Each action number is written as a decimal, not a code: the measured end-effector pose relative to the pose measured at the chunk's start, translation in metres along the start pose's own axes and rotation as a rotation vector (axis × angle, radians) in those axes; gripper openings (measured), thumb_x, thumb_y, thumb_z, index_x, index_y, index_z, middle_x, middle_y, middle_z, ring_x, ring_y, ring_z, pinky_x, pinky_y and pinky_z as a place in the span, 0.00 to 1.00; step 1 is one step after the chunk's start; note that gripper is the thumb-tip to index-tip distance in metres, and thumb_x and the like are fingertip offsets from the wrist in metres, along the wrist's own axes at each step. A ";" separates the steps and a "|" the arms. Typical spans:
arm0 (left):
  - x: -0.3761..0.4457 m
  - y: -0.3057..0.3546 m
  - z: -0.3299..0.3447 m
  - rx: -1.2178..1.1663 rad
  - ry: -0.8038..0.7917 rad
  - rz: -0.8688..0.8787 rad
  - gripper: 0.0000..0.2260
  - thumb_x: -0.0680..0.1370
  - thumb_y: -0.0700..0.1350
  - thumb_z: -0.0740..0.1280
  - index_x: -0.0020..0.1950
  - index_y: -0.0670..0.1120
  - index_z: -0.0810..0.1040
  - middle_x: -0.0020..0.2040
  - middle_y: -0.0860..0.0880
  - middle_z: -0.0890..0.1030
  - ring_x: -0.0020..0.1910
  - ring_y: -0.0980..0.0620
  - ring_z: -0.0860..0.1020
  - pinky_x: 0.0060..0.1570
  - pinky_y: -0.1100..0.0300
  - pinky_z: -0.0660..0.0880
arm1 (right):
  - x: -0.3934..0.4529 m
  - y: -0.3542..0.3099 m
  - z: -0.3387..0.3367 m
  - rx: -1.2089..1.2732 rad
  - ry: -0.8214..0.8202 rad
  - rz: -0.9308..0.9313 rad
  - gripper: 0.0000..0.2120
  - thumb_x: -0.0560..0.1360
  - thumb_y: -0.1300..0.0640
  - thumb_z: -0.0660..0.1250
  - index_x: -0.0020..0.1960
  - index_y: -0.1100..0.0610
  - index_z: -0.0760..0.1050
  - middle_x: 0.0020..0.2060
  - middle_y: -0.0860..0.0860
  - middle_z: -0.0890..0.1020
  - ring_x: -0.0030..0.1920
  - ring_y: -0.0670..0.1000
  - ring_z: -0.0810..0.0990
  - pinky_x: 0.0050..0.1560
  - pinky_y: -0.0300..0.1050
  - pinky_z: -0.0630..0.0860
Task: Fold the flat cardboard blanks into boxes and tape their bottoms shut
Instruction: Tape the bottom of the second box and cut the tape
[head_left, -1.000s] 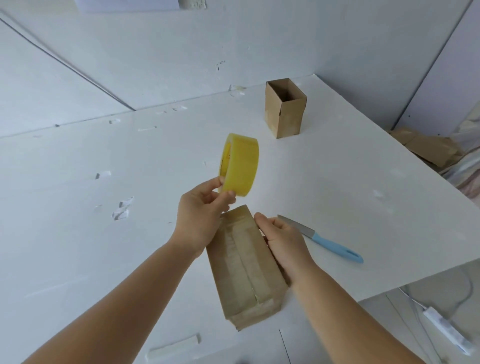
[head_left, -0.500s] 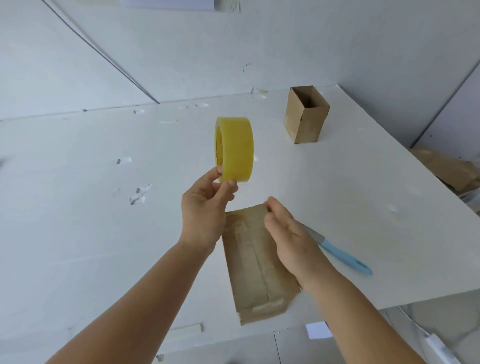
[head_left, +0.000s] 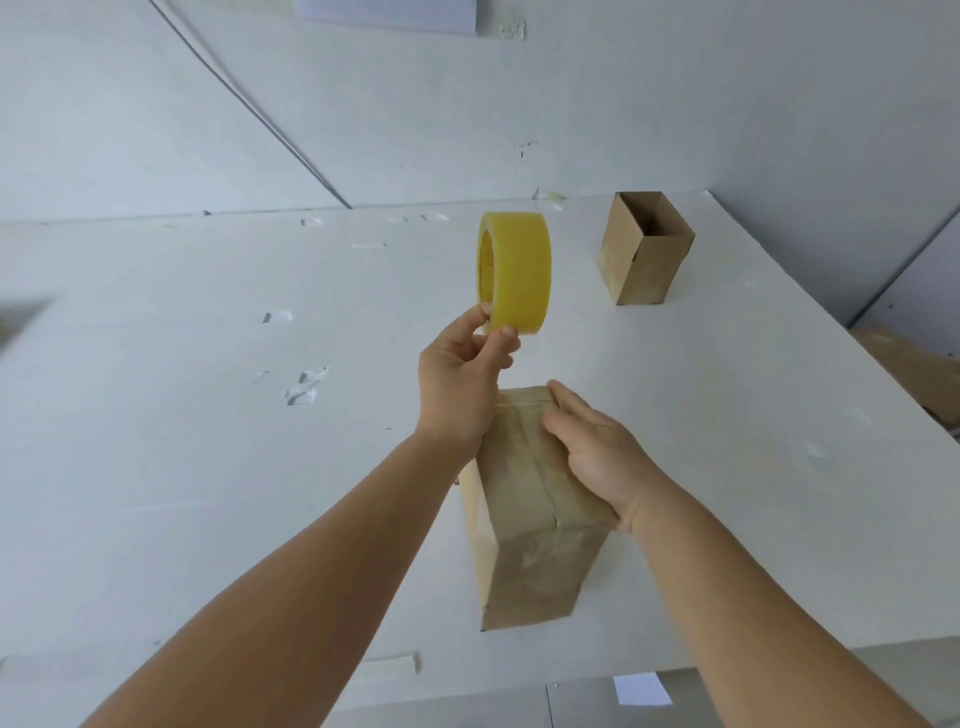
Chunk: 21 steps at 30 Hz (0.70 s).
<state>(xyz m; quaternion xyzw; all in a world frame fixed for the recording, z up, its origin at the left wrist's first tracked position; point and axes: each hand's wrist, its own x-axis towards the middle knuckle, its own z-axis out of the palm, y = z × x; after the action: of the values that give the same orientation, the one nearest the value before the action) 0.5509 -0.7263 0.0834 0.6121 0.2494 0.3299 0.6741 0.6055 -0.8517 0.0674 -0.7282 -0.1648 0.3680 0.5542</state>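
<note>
Head cam only, looking down at a white tabletop. The left hand is up in the air, pinching the bottom edge of a yellow tape roll between thumb and fingertips, roll standing on edge above the tabletop. The right hand lies on top of a folded cardboard box, fingers mostly straight and pressing along its taped seam near the far end. That box sits close to the near edge of the tabletop, taped side up. Further back on the right there's a second cardboard box standing upright with its top open, well apart from both hands. Some cardboard blanks peek in off the right edge.
</note>
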 end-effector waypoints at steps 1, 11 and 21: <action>0.007 0.002 0.002 0.004 -0.006 0.009 0.08 0.77 0.42 0.68 0.53 0.52 0.81 0.36 0.53 0.80 0.35 0.60 0.76 0.40 0.72 0.72 | 0.004 -0.006 -0.001 -0.014 0.010 -0.022 0.24 0.80 0.49 0.58 0.75 0.42 0.58 0.69 0.44 0.69 0.62 0.47 0.74 0.61 0.45 0.73; 0.038 -0.011 0.002 0.070 -0.093 -0.018 0.09 0.76 0.41 0.70 0.56 0.48 0.81 0.36 0.50 0.80 0.34 0.59 0.76 0.43 0.66 0.74 | 0.032 -0.007 0.003 -0.135 0.037 -0.079 0.25 0.82 0.49 0.53 0.77 0.43 0.51 0.74 0.46 0.63 0.62 0.43 0.66 0.57 0.40 0.65; 0.029 0.027 -0.013 0.087 -0.378 0.017 0.09 0.77 0.39 0.68 0.56 0.47 0.82 0.37 0.49 0.79 0.37 0.54 0.73 0.44 0.62 0.72 | 0.036 -0.033 -0.023 0.112 0.064 -0.288 0.39 0.68 0.28 0.59 0.74 0.42 0.57 0.69 0.41 0.69 0.67 0.43 0.69 0.71 0.50 0.62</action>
<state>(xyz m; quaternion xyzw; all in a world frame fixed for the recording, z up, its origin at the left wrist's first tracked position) 0.5563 -0.6951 0.1105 0.6940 0.1270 0.2035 0.6788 0.6521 -0.8328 0.0883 -0.6762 -0.2290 0.2698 0.6462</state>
